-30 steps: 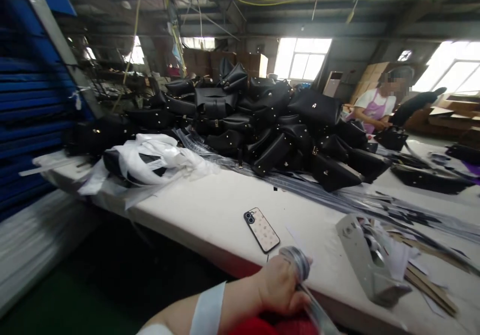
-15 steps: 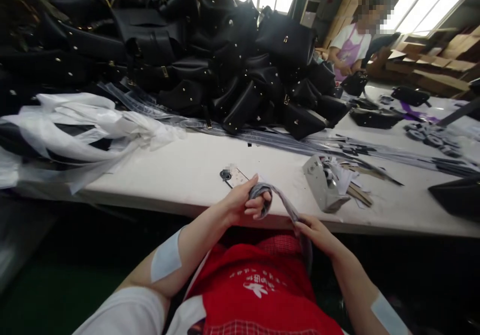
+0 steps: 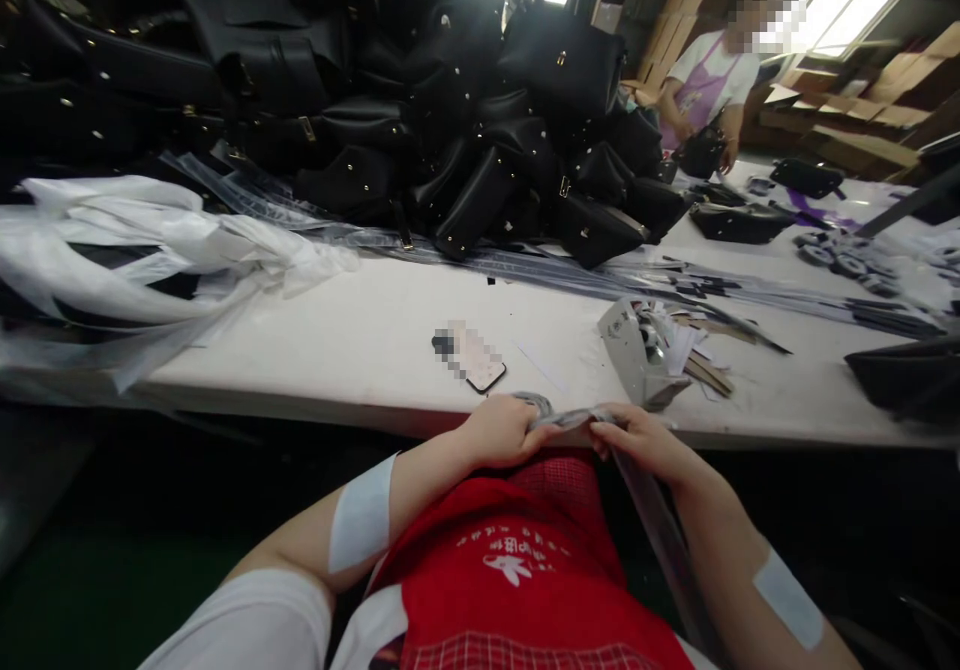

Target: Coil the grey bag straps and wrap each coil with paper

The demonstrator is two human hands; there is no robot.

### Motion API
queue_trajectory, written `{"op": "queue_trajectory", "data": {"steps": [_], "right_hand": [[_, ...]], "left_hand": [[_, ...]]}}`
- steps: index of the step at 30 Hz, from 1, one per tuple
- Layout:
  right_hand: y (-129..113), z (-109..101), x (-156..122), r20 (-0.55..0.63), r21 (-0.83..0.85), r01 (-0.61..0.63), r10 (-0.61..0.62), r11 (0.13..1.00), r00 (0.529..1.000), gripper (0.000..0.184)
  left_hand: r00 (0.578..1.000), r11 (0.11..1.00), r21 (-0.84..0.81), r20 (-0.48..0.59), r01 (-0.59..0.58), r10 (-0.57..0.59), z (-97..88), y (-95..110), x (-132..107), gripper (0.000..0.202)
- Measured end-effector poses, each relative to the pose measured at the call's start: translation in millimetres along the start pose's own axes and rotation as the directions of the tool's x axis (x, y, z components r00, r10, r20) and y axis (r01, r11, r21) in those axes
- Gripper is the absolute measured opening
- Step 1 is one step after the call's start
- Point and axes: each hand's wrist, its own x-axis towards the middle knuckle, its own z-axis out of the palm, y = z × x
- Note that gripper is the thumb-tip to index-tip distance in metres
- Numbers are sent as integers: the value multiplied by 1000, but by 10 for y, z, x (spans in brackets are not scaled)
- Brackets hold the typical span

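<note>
My left hand [image 3: 501,430] and my right hand [image 3: 637,439] are both closed on a long strap in clear plastic wrap [image 3: 570,416], held level at the front edge of the white table [image 3: 360,350]. The strap hangs down past my right forearm toward the floor. A phone [image 3: 471,356] lies face down on the table just beyond my left hand. A grey open box [image 3: 637,365] with small parts stands just beyond my right hand.
A big heap of black handbags [image 3: 420,100] fills the back of the table. White plastic bags [image 3: 150,250] lie at the left. Wrapped straps [image 3: 750,295] stretch along the table. A person in a purple apron [image 3: 709,80] works at the far right beside cardboard boxes [image 3: 862,120].
My view has dropped from the room to my lap. My right hand has come in and taken the strap, and both hands have lowered it to the table edge and pulled it flat.
</note>
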Motion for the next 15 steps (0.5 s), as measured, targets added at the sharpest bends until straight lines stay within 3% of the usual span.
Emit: {"op": "queue_trajectory", "data": {"steps": [2,3,5,8,11,13,15], "right_hand": [[131,-68,83,-33,-160,5,-10,987,999,39],[187,-57,111,-24,-201,4,-10,980,1000,41],[268,11,131,27,-171,-16,21,985,999,44],[331,107,109,41,-68,-22,25,997,999,43],[389,160,110,-164,-159,-24,-2,987,986,45],[411,240,133,-290,-198,-59,-1,978,957,43],[369,388,151,-261,-140,-54,16,989,965,40]], "left_hand": [[980,937,-314,167,153,-104,-47,61,-19,70],[962,846,-482,245,228,-119,-80,80,-15,71],[935,588,-735,336,337,-116,-149,84,10,70],[921,204,-901,357,384,-158,-286,32,69,70],[935,-44,-961,275,272,-224,-518,0,140,69],[948,-125,-982,170,141,-268,-680,21,208,67],[942,-132,-991,39,-6,-333,-761,67,294,62]]}}
